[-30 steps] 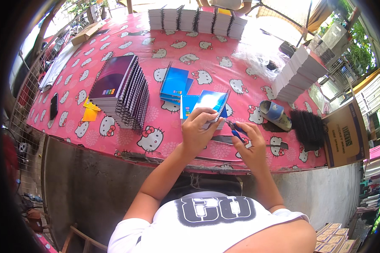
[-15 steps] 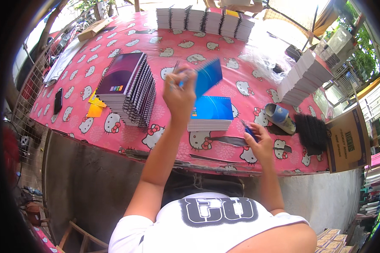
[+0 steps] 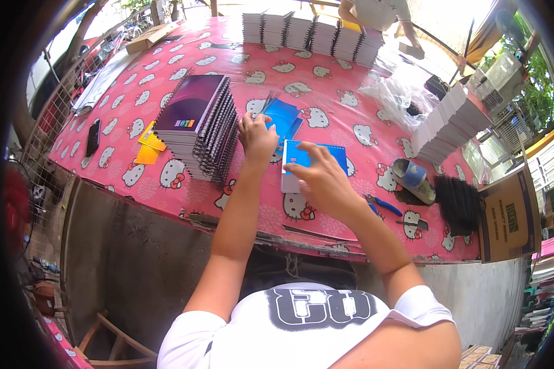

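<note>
My left hand is stretched out over the pink table, its fingers curled on the edge of a blue cover that lies on a small pile of loose blue covers. Just to its right my right hand hovers with fingers spread over a low stack of blue-covered notebooks, fingertips touching the top one. A blue-handled tool lies on the cloth to the right of that hand. A tall stack of spiral-bound notebooks with a purple cover stands left of my left hand.
The table has a pink patterned cloth. Yellow sheets and a black phone lie at left. White paper stacks line the far edge and the right. A tape roll, black bindings and a cardboard box sit right. Another person stands opposite.
My left hand lifted a blue cover off the notebook stack, carried it up and left, and brought it down on the loose blue covers. My right hand let go of the tool and moved onto the stack.
</note>
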A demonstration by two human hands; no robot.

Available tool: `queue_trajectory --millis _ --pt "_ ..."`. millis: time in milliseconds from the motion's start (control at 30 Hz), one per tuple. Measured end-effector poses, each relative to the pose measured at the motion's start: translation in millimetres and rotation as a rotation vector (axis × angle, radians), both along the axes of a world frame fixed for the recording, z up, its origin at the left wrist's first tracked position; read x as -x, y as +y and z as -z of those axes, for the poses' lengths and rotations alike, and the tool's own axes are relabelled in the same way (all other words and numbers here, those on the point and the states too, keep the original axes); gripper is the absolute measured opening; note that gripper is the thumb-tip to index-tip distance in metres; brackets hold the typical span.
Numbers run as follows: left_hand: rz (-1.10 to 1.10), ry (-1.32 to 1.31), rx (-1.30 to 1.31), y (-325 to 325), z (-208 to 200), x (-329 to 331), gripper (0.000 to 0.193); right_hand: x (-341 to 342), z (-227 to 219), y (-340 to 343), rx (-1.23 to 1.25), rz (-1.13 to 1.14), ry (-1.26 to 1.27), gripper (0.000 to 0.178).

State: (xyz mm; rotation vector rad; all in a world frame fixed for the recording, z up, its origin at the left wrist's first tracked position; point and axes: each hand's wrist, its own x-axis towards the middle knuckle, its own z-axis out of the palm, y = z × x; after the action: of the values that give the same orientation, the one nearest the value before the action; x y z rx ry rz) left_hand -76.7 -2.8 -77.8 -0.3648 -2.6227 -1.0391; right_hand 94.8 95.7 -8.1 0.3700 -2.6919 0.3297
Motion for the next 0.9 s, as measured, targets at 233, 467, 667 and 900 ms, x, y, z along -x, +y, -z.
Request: queue_trajectory --millis 233,467,667,900 --pt "0.19 0.001 -0.419 -20 -2 -19 0.014 45 -18 7 -0.074 -0.092 -0.482 0.039" --pt "0.216 -0.037 -0.492 -16 -8 -31 0.017 49 -17 9 -0.141 -0.182 -0.449 0.037" --pt "0.205 0.061 -0.639 -16 -15 -36 0.017 61 -25 33 0.127 -0.268 -0.443 0.035" --pt "0.36 -0.309 -1.036 -22 -36 -58 0.024 53 -29 39 0.308 -0.196 -0.53 0.033"
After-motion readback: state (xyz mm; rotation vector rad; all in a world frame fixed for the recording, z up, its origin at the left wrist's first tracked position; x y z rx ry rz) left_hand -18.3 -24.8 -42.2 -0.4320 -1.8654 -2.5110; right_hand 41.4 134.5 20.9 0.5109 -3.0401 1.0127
